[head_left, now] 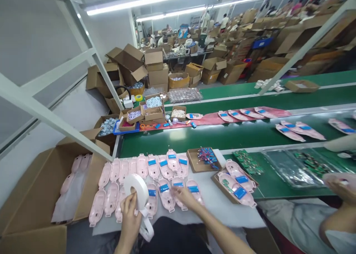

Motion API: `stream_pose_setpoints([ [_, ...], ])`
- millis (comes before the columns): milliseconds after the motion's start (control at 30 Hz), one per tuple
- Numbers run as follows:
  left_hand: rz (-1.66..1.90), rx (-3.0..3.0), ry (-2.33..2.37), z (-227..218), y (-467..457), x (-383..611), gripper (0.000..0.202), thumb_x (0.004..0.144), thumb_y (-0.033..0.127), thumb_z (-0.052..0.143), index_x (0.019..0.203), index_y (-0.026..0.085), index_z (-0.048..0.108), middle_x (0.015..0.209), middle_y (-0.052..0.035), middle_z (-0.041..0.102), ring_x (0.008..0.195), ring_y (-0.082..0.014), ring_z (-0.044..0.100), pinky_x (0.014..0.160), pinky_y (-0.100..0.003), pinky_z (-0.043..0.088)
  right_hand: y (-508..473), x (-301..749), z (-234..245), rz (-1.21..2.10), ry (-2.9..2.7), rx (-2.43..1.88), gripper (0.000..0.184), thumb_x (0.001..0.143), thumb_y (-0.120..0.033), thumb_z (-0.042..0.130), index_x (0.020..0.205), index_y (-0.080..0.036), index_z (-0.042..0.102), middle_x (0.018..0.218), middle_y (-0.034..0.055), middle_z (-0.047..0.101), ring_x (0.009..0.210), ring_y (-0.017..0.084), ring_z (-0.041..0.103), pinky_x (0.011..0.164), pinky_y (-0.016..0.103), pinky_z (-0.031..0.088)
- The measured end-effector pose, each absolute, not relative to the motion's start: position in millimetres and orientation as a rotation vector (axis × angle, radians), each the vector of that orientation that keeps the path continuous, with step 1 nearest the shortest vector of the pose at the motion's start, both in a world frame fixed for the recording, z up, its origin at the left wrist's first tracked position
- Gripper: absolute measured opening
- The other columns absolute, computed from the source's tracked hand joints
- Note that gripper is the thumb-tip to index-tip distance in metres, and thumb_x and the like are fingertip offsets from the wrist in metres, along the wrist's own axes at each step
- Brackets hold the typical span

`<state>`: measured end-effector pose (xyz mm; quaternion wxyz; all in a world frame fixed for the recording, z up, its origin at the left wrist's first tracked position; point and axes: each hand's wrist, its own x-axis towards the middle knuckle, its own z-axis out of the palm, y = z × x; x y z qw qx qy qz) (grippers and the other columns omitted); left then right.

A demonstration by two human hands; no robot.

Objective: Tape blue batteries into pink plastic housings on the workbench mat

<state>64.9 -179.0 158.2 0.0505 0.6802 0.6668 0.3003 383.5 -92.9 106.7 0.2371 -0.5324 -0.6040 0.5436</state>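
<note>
My left hand [130, 209] is closed around a large roll of white tape [142, 191], with a loose strip hanging below it. Under and around the roll, pink plastic shells [111, 199] lie in rows on a pale sheet. Several of the shells carry a blue battery pack [152, 192]. My right hand [183, 196] reaches over a shell in the front row, fingers bent and close together at its blue pack. What those fingertips hold, if anything, is too small to make out.
A carton [50, 187] with pink shells stands at the left. Behind the rows are a tray of wired blue packs [200, 161] and the green conveyor belt [155, 142]. To the right lie a box of shells [236, 183], green circuit boards [247, 163] and a co-worker's hand [340, 187].
</note>
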Motion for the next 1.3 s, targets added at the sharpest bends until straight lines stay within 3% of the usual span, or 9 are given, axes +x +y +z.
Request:
stream_pose_setpoints([
  [100,0.918,2.132,2.002,153,-182,82,0.057,0.086,0.017,0.055,0.142,0.024,0.064,0.125,-0.0129,0.064,0.114,-0.0303,0.060,0.096,-0.049,0.057,-22,480,90,0.907,-1.557,-2.190,0.045,0.096,-0.047,0.051,0.127,-0.027,0.076,0.120,0.0175,0.073,0.120,0.039,0.065,0.100,0.052,0.050],
  [200,0.924,2.162,1.999,155,-183,91,0.059,0.087,0.018,0.055,0.146,0.024,0.061,0.125,-0.0132,0.063,0.112,-0.0300,0.061,0.095,-0.049,0.056,18,544,77,0.610,-1.537,-2.609,0.049,0.098,-0.026,0.053,0.145,-0.021,0.064,0.143,0.0227,0.059,0.132,0.036,0.056,0.105,0.047,0.044],
  [433,0.824,2.232,1.994,150,-177,84,0.072,0.093,0.039,0.061,0.162,0.031,0.041,0.120,-0.0126,0.062,0.111,-0.0346,0.063,0.097,-0.055,0.051,36,580,41,0.641,-1.658,-2.587,0.049,0.104,-0.008,0.037,0.146,-0.017,0.059,0.144,0.0207,0.053,0.121,0.026,0.056,0.100,0.034,0.040],
  [567,0.733,2.286,1.965,150,-181,85,0.078,0.094,0.035,0.059,0.166,0.032,0.031,0.118,-0.0123,0.062,0.110,-0.0340,0.063,0.098,-0.055,0.050,33,589,28,0.643,-1.657,-2.550,0.045,0.103,-0.007,0.042,0.142,-0.016,0.062,0.146,0.0181,0.052,0.112,0.021,0.059,0.097,0.027,0.040],
  [700,0.756,2.302,1.972,155,-186,92,0.071,0.095,0.030,0.052,0.164,0.030,0.034,0.118,-0.0124,0.062,0.110,-0.0331,0.063,0.098,-0.053,0.048,30,597,26,0.612,-1.657,-2.533,0.052,0.098,-0.003,0.046,0.147,-0.015,0.060,0.142,0.0193,0.055,0.116,0.023,0.056,0.100,0.029,0.037],
  [900,0.736,2.320,1.937,161,-197,86,0.061,0.095,0.028,0.052,0.156,0.025,0.044,0.119,-0.0136,0.062,0.109,-0.0303,0.063,0.099,-0.051,0.047,17,594,41,0.563,-1.481,-2.528,0.034,0.103,-0.026,0.053,0.128,-0.016,0.073,0.147,0.0209,0.052,0.132,0.035,0.044,0.109,0.043,0.035],
  [1067,0.747,2.363,1.933,167,-209,75,0.054,0.096,0.027,0.054,0.150,0.022,0.050,0.120,-0.0145,0.062,0.109,-0.0301,0.061,0.097,-0.048,0.047,-22,556,93,0.504,-1.316,-2.077,0.027,0.094,-0.036,0.060,0.110,-0.017,0.069,0.155,0.0217,0.050,0.142,0.036,0.041,0.116,0.049,0.034],
  [1133,0.728,2.389,1.928,175,-213,75,0.049,0.096,0.026,0.055,0.145,0.020,0.054,0.121,-0.0151,0.063,0.109,-0.0298,0.060,0.098,-0.047,0.047,-46,524,119,0.687,-1.278,-1.780,0.023,0.093,-0.044,0.061,0.096,-0.021,0.063,0.145,0.0206,0.061,0.137,0.035,0.051,0.115,0.049,0.039],
  [1300,0.611,2.438,1.900,203,-223,84,0.043,0.092,0.014,0.056,0.134,0.017,0.065,0.124,-0.0153,0.065,0.113,-0.0288,0.056,0.102,-0.044,0.045,-106,423,168,1.613,-0.955,-1.173,0.054,0.081,-0.073,0.073,0.083,-0.026,0.048,0.094,0.0101,0.078,0.096,0.033,0.074,0.084,0.046,0.058],
])
